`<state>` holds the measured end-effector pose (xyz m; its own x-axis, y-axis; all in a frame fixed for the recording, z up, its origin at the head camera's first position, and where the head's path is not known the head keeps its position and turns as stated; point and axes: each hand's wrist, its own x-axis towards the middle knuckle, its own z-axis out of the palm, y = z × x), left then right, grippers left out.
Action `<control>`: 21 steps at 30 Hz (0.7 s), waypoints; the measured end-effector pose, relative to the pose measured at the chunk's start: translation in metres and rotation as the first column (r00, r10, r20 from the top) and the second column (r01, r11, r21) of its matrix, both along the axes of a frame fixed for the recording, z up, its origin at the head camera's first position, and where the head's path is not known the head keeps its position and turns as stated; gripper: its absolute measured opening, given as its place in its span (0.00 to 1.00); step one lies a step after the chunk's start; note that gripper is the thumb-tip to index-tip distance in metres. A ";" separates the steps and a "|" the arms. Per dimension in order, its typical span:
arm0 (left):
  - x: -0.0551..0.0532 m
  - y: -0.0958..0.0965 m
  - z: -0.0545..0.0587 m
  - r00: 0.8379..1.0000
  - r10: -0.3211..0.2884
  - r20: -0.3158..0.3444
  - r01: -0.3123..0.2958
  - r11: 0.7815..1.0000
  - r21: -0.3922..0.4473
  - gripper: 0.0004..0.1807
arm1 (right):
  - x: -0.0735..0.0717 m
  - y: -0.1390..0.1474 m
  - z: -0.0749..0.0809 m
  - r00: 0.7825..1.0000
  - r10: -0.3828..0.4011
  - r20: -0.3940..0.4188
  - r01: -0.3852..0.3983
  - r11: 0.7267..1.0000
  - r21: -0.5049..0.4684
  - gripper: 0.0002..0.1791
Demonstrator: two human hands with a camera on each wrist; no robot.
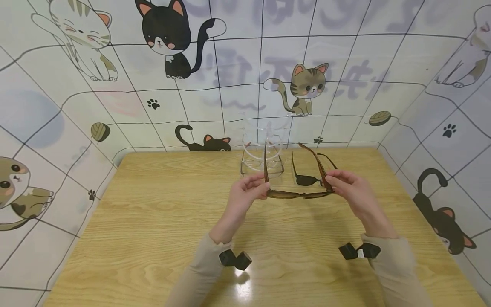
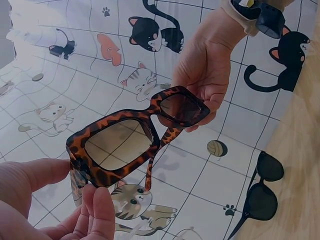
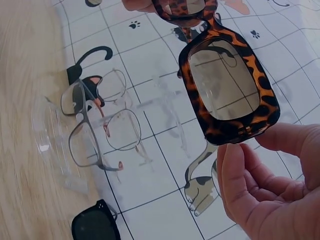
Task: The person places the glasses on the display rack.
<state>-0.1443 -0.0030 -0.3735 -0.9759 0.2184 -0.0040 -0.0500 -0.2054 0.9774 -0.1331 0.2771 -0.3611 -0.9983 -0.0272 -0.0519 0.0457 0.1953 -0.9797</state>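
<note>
A pair of tortoiseshell sunglasses (image 1: 284,195) with thick, squarish frames is held up over the table between both hands, temples unfolded toward the back wall. My left hand (image 1: 247,192) pinches its left hinge corner between thumb and fingers. At the opposite corner, my right hand (image 1: 350,189) grips it the same way. The brown-tinted lenses (image 2: 120,142) show large in the left wrist view, and the mottled rim (image 3: 262,90) fills the upper right of the right wrist view. Behind them, black sunglasses (image 1: 307,180) lie on the table with temples open.
A clear display stand (image 1: 262,128) stands at the table's back edge. Grey-framed glasses (image 3: 85,132) and thin round-rimmed glasses (image 3: 123,130) sit on it. Cat-patterned cloth (image 1: 238,72) walls in the wooden table (image 1: 161,221) at the back and sides.
</note>
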 end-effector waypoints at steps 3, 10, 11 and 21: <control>-0.002 -0.006 0.002 1.000 0.026 -0.002 -0.026 1.000 0.013 0.18 | -0.006 -0.007 0.002 1.000 0.006 0.000 -0.005 1.000 -0.029 0.07; -0.009 -0.013 0.004 0.996 0.091 0.014 -0.092 0.995 0.041 0.17 | -0.022 -0.019 0.003 1.000 0.030 -0.009 -0.030 0.999 -0.032 0.09; -0.010 -0.014 0.004 0.995 0.103 0.018 -0.103 0.994 0.042 0.17 | -0.024 -0.020 0.004 0.999 0.032 -0.010 -0.032 0.999 -0.035 0.09; -0.028 -0.020 0.010 0.973 0.227 0.033 -0.229 0.972 0.059 0.15 | -0.052 -0.035 0.011 0.999 0.044 -0.001 -0.044 0.997 -0.070 0.14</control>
<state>-0.1720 -0.0233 -0.3636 -0.9997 -0.0095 -0.0237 -0.0202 -0.2749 0.9613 -0.1852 0.2420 -0.3501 -0.9960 -0.0747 -0.0492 0.0394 0.1278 -0.9910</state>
